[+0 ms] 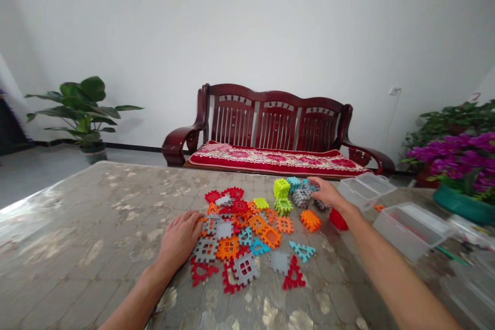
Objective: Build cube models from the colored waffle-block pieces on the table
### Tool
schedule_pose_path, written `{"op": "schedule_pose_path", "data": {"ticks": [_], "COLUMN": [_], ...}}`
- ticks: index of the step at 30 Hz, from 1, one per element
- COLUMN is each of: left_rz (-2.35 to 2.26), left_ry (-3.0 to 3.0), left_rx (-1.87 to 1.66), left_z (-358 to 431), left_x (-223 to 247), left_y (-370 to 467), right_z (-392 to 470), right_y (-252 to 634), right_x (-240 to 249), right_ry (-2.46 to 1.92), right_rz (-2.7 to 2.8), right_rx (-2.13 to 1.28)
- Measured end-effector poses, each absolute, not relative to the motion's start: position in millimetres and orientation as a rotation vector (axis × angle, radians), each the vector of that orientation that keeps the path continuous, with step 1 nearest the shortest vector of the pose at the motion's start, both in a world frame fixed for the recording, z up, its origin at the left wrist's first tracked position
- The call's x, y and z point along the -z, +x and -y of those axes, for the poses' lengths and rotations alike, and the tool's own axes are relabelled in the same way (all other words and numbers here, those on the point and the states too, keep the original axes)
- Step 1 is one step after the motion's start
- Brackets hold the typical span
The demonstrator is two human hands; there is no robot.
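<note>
My left hand (181,234) lies on the table at the left edge of a loose pile of toothed plastic pieces, its fingers lying flat beside a grey piece (211,224). The pile mixes red, grey, orange and blue pieces, among them an orange square (271,237) and a red triangle (294,273). My right hand (325,191) reaches to the stacks at the back right, fingers closed at a blue piece whose grip is partly hidden. Near it stand a grey stack (301,197), a lime green stack (281,188), an orange stack (311,220) and a red stack (338,219).
Clear plastic boxes (412,229) stand on the table (96,227) at the right, beside purple flowers (460,160) in a teal pot (464,206). Behind the table is a wooden bench (276,118) with a red cover. A potted plant (83,108) stands at the left.
</note>
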State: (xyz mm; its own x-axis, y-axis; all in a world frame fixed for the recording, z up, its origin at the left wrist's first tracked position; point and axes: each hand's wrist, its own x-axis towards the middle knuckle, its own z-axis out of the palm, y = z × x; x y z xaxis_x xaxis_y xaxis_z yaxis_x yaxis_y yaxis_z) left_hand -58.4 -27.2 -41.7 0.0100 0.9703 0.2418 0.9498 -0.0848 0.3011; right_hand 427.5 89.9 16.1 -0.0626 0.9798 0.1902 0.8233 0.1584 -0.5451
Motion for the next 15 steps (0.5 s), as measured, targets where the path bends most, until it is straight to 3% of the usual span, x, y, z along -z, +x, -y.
{"op": "schedule_pose_path", "data": {"ticks": [15], "left_rz": [-2.124], "left_ry": [2.232], "left_rx": [-0.494], "left_z": [26], "left_x": [42], "left_y": [-59], "right_z": [-105], "right_y": [472], "right_x": [-20], "right_ry": [-2.125], "right_rz": [2.004], "right_rx": [-0.433]}}
